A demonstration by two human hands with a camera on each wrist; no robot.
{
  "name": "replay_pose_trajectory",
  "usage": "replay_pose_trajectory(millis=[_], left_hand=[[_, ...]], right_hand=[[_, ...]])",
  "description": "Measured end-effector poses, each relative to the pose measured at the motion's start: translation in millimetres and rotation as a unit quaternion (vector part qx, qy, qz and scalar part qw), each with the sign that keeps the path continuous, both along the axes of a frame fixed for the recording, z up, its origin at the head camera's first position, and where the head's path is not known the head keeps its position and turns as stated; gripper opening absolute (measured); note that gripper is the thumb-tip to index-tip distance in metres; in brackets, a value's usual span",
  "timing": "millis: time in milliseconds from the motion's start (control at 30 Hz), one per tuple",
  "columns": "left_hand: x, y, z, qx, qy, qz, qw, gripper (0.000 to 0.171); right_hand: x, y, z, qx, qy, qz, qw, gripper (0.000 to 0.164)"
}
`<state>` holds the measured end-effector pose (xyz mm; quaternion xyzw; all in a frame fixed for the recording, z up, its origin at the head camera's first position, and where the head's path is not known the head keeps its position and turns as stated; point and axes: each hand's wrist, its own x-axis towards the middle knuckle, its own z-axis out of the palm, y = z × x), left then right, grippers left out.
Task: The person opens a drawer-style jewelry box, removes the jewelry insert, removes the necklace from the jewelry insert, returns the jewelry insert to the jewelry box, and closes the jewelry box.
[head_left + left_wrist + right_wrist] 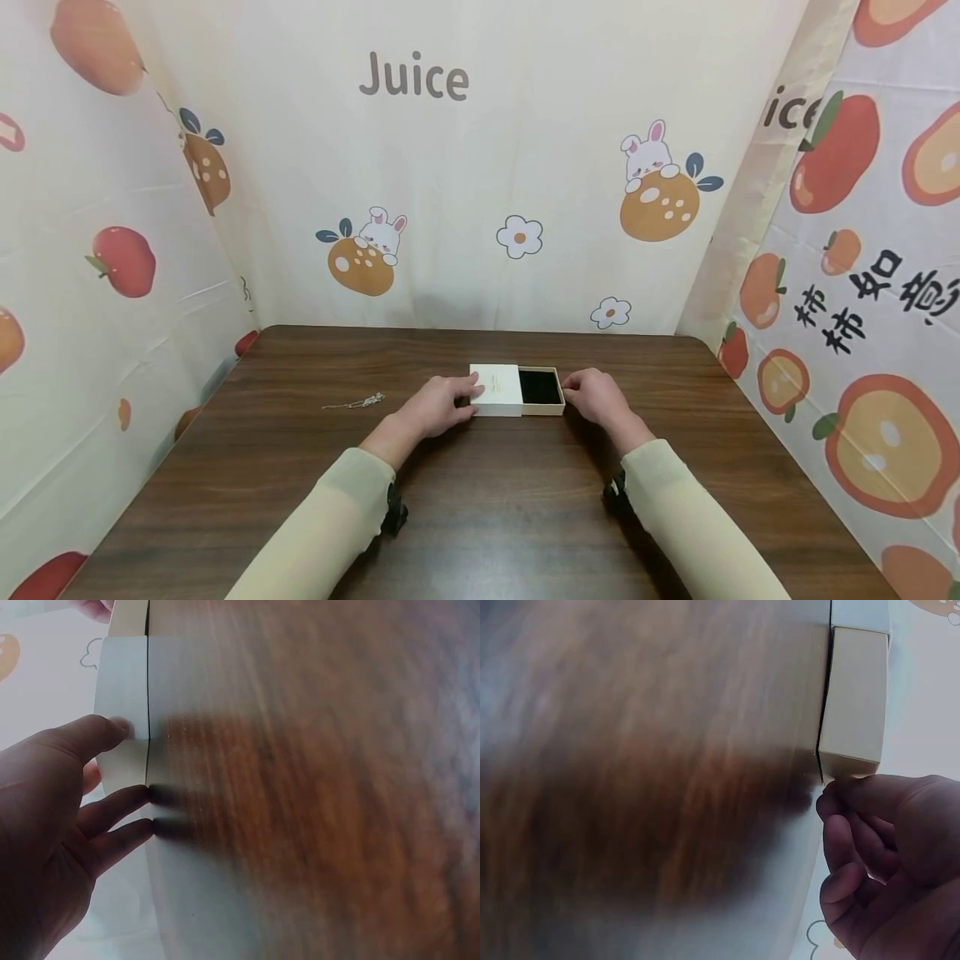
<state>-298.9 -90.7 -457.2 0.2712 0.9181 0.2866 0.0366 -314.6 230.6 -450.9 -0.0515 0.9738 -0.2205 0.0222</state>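
A small white box of the slide-out kind lies toward the far side of the table. Its cream inner drawer, lined in black, sticks out to the right of the white sleeve. My left hand grips the sleeve's left end, the thumb on the near side in the left wrist view. At the drawer's right end, my right hand has its thumb and fingers pinched together; whatever lies between the tips is hidden. A thin silvery chain with a small ornament lies left of my left hand.
The dark wood table is bounded by a printed curtain at the back. More fruit-patterned cloth hangs along the left and right sides. Both forearms, in pale sleeves, reach in from the near edge.
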Motion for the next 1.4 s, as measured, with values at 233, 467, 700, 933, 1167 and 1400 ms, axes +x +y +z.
replay_pose_trajectory(millis=[233, 467, 700, 933, 1167, 1400], left_hand=[[-1.4, 0.0, -1.6, -0.003, 0.01, -0.003, 0.9999, 0.046], [-3.1, 1.0, -2.3, -0.003, 0.006, 0.002, 1.0, 0.046], [-2.8, 2.3, -1.3, -0.005, 0.002, 0.011, 0.9999, 0.045], [-1.9, 2.4, -0.5, -0.005, 0.001, 0.012, 0.9999, 0.045], [-1.1, 3.0, 1.0, -0.006, -0.001, 0.015, 0.9999, 0.045], [0.6, 3.2, 1.6, -0.006, -0.004, 0.018, 0.9998, 0.046]], right_hand=[[-0.4, -2.6, 0.3, -0.002, -0.006, -0.007, 1.0, 0.019], [-2.7, -5.7, 0.7, -0.002, -0.013, -0.007, 1.0, 0.02], [-2.9, -12.3, 1.6, -0.003, -0.009, -0.004, 1.0, 0.02], [-3.2, -19.8, -0.1, -0.002, -0.002, -0.004, 1.0, 0.019], [-2.4, -26.4, 0.2, 0.002, 0.001, -0.007, 1.0, 0.018], [-3.0, -33.9, 0.3, -0.002, -0.007, -0.01, 1.0, 0.018]])
